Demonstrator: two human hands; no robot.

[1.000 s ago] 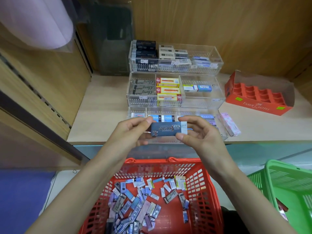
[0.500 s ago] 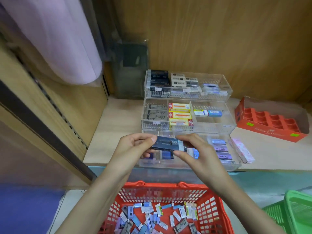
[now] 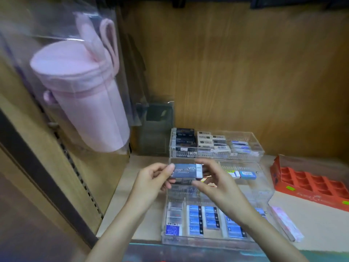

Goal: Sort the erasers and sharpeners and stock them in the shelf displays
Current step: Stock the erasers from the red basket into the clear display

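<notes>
Left hand [image 3: 151, 179], forearm entering from the lower edge, pinches the left end of the dark eraser [image 3: 186, 171] between thumb and fingers. Eraser held level at frame centre, over the middle tier of the clear display [image 3: 264, 192]. Right hand [image 3: 219, 188] pinches its right end, hiding part of that tier. Sleeve print blurred.

Tally by kind

Three clear acrylic display trays [image 3: 243, 155], stepped; one dark blue rectangular sleeved eraser [image 3: 186, 170] held up; one orange cardboard box with moulded compartments [image 3: 302, 197]; one pink cylindrical fabric pouch [image 3: 90, 103]; one flat pink packet [image 3: 285, 224]; the stocked erasers are too hidden to count.
</notes>
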